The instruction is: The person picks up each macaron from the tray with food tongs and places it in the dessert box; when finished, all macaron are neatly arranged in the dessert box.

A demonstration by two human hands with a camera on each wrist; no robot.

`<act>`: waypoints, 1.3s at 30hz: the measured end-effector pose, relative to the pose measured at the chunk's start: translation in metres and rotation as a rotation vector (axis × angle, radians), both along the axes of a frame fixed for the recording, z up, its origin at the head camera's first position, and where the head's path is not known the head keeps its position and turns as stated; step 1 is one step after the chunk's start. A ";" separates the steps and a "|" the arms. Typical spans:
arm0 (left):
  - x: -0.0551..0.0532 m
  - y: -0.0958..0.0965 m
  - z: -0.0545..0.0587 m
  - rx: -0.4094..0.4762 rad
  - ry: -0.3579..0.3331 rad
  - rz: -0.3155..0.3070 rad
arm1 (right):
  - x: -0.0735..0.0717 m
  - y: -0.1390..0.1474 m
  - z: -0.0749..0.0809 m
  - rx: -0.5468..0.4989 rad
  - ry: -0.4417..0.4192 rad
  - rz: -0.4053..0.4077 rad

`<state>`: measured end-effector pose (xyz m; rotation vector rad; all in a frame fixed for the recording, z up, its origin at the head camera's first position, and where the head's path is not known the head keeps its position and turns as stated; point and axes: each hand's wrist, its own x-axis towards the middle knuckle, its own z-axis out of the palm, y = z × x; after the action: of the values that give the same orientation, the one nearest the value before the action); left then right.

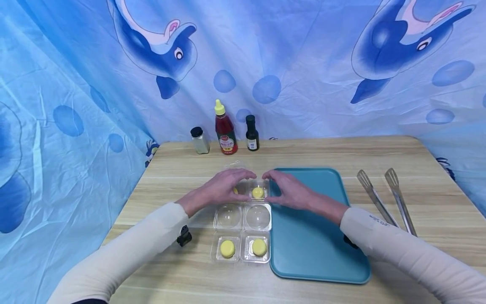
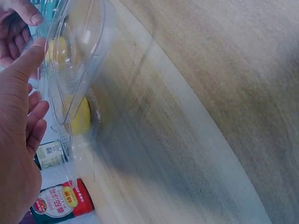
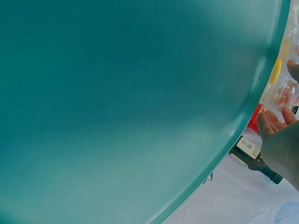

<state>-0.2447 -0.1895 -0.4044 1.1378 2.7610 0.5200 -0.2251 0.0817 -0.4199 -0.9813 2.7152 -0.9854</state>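
My left hand [image 1: 229, 186] and right hand [image 1: 290, 190] face each other over the far clear plastic boxes, fingers and thumbs spread apart. Between them is a far box holding a round yellow cake [image 1: 258, 193]. The left hand partly covers the neighbouring box and its yellow piece. In the left wrist view, the thumb of the left hand [image 2: 21, 102] lies by the edge of a clear lid [image 2: 86, 42]; contact is unclear. The right hand [image 3: 282, 144] shows partly, fingers loosely bent. Nearer, open boxes hold a left yellow cake [image 1: 227, 249] and a right one [image 1: 259, 247].
A teal tray [image 1: 315, 253] lies right of the boxes, beneath the right forearm. Metal tongs [image 1: 398, 198] rest farther right. A black-capped jar [image 1: 200, 141], a red sauce bottle [image 1: 226, 135] and a dark bottle [image 1: 252, 134] stand at the back, before a blue curtain [image 1: 303, 63].
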 end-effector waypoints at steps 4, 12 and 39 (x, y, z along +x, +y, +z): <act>0.000 0.001 -0.001 -0.002 0.002 0.003 | -0.001 0.000 -0.001 -0.002 0.000 0.002; -0.004 0.002 -0.003 0.004 0.043 0.000 | -0.003 0.000 0.001 0.014 0.007 -0.013; -0.002 0.004 0.003 -0.041 0.033 -0.006 | -0.004 -0.001 0.001 0.047 -0.011 0.020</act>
<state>-0.2468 -0.1854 -0.4016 1.1559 2.7816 0.4458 -0.2286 0.0810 -0.4189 -0.9896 2.7013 -0.9173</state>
